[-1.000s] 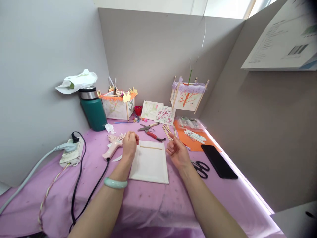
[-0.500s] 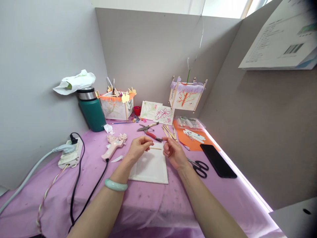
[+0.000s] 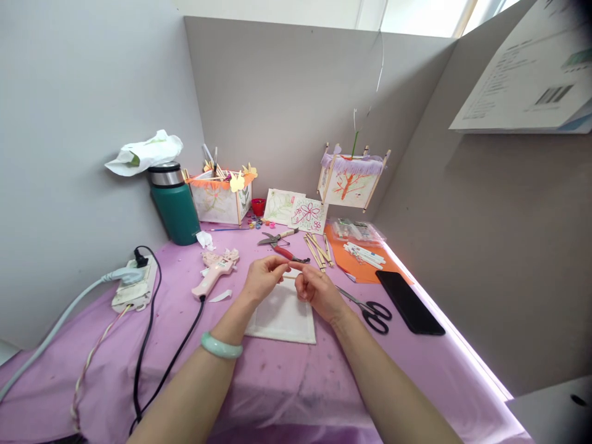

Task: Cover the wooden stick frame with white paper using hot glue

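My left hand (image 3: 266, 279), with a pale green bangle (image 3: 222, 346) on its wrist, is closed in a pinch; whatever lies between its fingertips is too small to make out. My right hand (image 3: 319, 290) meets it at the fingertips, index finger stretched toward the left thumb and the other fingers curled in. Anything inside those curled fingers is hidden. Beneath both hands a white fabric-like square panel (image 3: 282, 317) lies flat on the purple cloth. A thin wooden stick (image 3: 290, 277) shows between the hands near the panel's far edge, partly covered.
Left of the hands lies a pink glue gun (image 3: 216, 272) with its cord. Beyond are pruning shears (image 3: 277, 237), red-handled pliers (image 3: 284, 252) and several wooden sticks (image 3: 318, 250). Black scissors (image 3: 375, 314) and a phone (image 3: 409, 302) lie right. A green bottle (image 3: 176, 209) stands back left.
My hands have come together: the right hand has moved left until its index finger meets the left fingertips. The scissors' blades show more now. The view has shifted slightly.
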Action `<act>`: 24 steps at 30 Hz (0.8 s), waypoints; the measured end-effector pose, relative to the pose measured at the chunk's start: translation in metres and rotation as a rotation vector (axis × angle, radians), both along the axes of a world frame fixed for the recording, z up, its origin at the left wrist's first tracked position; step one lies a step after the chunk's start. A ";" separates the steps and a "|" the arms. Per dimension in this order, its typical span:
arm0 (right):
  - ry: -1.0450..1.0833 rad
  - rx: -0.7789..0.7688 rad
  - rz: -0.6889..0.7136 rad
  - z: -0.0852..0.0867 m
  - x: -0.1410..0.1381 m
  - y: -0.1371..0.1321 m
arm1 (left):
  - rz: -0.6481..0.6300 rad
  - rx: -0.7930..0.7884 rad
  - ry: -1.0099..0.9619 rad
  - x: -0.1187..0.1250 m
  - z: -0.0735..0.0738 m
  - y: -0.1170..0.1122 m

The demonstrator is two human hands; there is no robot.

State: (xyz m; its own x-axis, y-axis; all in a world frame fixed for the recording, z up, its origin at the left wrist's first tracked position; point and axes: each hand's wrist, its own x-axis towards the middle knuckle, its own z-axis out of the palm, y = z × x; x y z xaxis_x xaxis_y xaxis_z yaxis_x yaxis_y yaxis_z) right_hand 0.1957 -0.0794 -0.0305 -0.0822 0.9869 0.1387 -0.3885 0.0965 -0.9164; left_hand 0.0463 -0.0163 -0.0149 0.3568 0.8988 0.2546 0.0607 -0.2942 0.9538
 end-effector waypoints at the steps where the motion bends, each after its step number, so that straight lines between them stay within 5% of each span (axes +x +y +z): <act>1: -0.022 -0.003 -0.017 0.000 0.000 0.000 | 0.024 0.030 0.036 0.000 -0.002 0.001; 14: -0.201 -0.004 -0.051 -0.003 0.000 0.001 | 0.234 0.339 0.396 -0.001 -0.005 -0.005; 24: 0.142 -0.117 0.113 0.004 -0.001 0.001 | 0.247 0.312 0.363 0.003 -0.003 -0.005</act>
